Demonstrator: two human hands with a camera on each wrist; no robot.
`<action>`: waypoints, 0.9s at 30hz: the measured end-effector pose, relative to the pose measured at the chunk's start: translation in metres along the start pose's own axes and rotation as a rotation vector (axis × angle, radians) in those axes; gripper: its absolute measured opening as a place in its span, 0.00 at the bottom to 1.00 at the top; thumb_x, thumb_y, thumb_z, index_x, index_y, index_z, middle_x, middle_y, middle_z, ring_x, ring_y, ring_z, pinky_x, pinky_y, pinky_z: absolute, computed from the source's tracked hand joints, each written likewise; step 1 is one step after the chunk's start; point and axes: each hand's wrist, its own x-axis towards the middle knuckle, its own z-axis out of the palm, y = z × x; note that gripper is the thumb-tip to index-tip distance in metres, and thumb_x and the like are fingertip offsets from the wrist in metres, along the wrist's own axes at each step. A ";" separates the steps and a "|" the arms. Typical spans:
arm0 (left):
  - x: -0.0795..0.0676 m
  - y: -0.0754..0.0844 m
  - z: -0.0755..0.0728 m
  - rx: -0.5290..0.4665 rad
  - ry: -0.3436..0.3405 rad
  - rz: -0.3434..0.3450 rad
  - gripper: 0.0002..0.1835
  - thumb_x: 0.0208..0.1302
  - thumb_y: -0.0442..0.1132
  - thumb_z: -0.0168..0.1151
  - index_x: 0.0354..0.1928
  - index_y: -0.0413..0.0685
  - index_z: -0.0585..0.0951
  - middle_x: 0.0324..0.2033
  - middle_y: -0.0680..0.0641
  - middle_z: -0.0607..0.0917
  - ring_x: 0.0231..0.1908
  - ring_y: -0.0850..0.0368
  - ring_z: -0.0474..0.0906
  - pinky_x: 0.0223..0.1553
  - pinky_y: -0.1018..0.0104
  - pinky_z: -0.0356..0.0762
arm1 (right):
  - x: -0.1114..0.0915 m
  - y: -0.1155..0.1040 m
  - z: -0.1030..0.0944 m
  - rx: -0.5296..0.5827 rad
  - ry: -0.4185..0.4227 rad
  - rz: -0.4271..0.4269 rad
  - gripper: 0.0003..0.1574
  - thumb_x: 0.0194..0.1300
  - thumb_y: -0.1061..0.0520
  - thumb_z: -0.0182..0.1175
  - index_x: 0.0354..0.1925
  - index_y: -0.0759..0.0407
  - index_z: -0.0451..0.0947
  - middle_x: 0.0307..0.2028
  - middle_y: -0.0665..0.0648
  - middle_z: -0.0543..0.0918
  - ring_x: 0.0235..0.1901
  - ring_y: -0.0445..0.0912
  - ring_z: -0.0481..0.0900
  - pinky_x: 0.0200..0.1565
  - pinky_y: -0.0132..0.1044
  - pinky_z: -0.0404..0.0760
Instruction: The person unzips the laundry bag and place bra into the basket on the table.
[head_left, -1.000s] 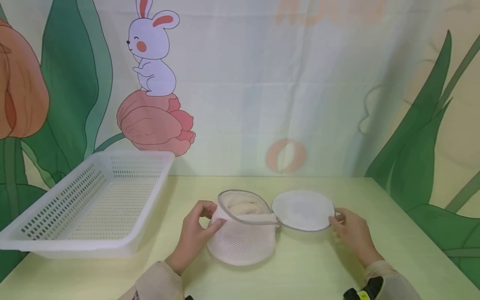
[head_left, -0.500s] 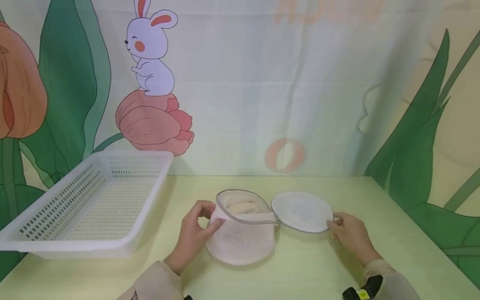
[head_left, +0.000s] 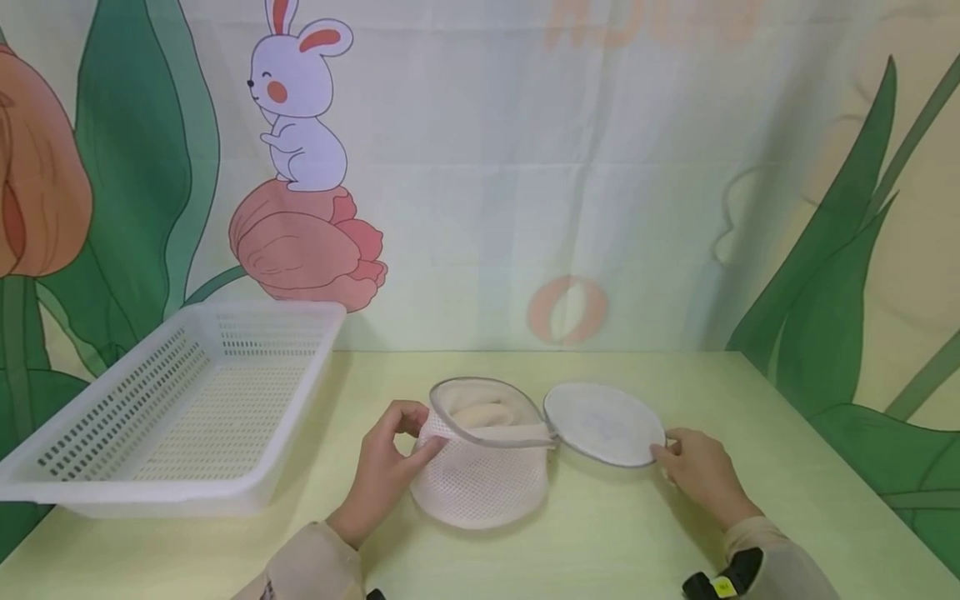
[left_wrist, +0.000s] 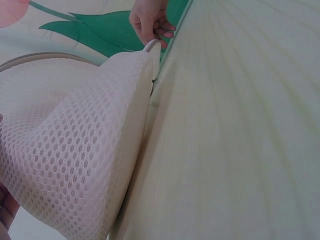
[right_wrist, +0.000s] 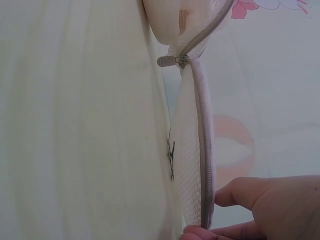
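Note:
A white mesh laundry bag (head_left: 480, 487) with a grey zip rim stands on the table, its round lid (head_left: 603, 425) folded out to the right. Through the mouth shows a cream-coloured soft item (head_left: 483, 414) inside the bag. My left hand (head_left: 386, 467) pinches the bag's upper left side between thumb and fingers. At the lid's right edge, my right hand (head_left: 701, 471) pinches the zip border. The right wrist view shows the zip pull (right_wrist: 167, 61) at the hinge between bag and lid. Part of the left hand's fingers is hidden behind the mesh.
To the left stands a white plastic basket (head_left: 262, 479) with slotted walls and nothing in it. A pale yellow-green cloth covers the table (head_left: 600, 542). Behind hangs a printed curtain (head_left: 465, 208) with a rabbit and tulips.
The right hand has lowered the lid's right edge slightly and drawn it a little nearer. The left hand keeps its hold on the bag, which stays nearly in place.

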 end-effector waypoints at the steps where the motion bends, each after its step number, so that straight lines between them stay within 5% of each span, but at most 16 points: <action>1: 0.000 0.000 0.000 -0.002 0.000 0.000 0.18 0.50 0.31 0.73 0.41 0.45 0.76 0.35 0.54 0.81 0.35 0.66 0.74 0.41 0.69 0.76 | 0.000 0.000 0.000 -0.002 0.001 -0.002 0.31 0.67 0.54 0.55 0.57 0.79 0.68 0.26 0.56 0.83 0.24 0.43 0.76 0.27 0.34 0.71; 12: 0.000 -0.001 0.000 0.005 0.009 0.000 0.18 0.49 0.30 0.73 0.41 0.44 0.76 0.34 0.53 0.81 0.34 0.68 0.74 0.39 0.71 0.76 | 0.000 0.001 -0.007 -0.082 0.038 -0.050 0.28 0.65 0.55 0.57 0.54 0.78 0.71 0.39 0.69 0.84 0.34 0.51 0.81 0.40 0.50 0.81; 27: 0.000 0.000 0.000 -0.008 0.005 -0.009 0.17 0.49 0.31 0.73 0.41 0.44 0.77 0.34 0.53 0.82 0.34 0.68 0.74 0.39 0.73 0.75 | -0.005 -0.015 -0.015 -0.052 0.084 -0.065 0.24 0.66 0.54 0.56 0.52 0.72 0.73 0.42 0.71 0.83 0.41 0.60 0.81 0.42 0.54 0.79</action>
